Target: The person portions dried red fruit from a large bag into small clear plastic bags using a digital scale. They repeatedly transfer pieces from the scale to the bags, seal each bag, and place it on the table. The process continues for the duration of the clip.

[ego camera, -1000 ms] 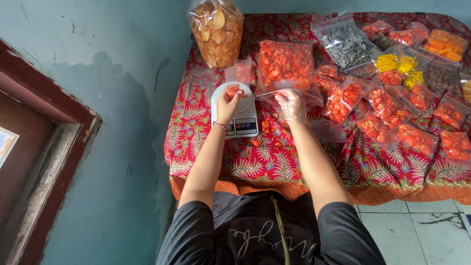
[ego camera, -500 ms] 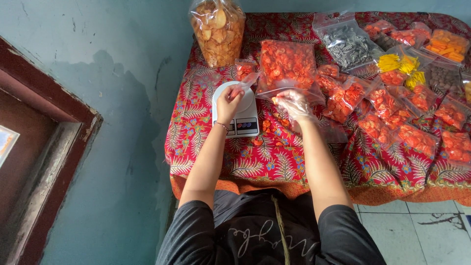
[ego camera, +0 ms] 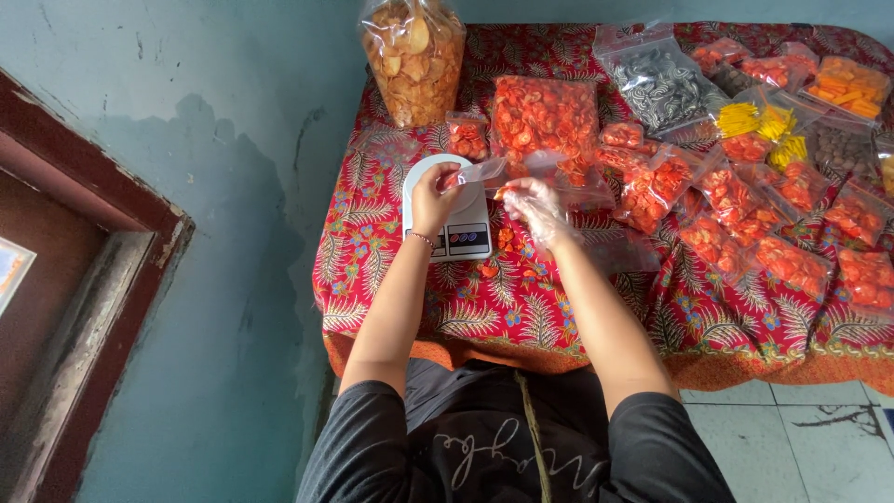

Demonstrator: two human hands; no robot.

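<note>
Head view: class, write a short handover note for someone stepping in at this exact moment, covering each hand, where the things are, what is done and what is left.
Left hand: holds a small clear bag open over the white kitchen scale.
Right hand: in a thin plastic glove, pinching an orange snack piece at the bag's mouth.
Bulk orange snack bag lies just behind the scale on the red patterned cloth.
Done: many filled small packets lie to the right.
Left: this bag is barely filled and unsealed.

The left hand covers the white scale's platform, and packets at three o'clock run off-frame.
</note>
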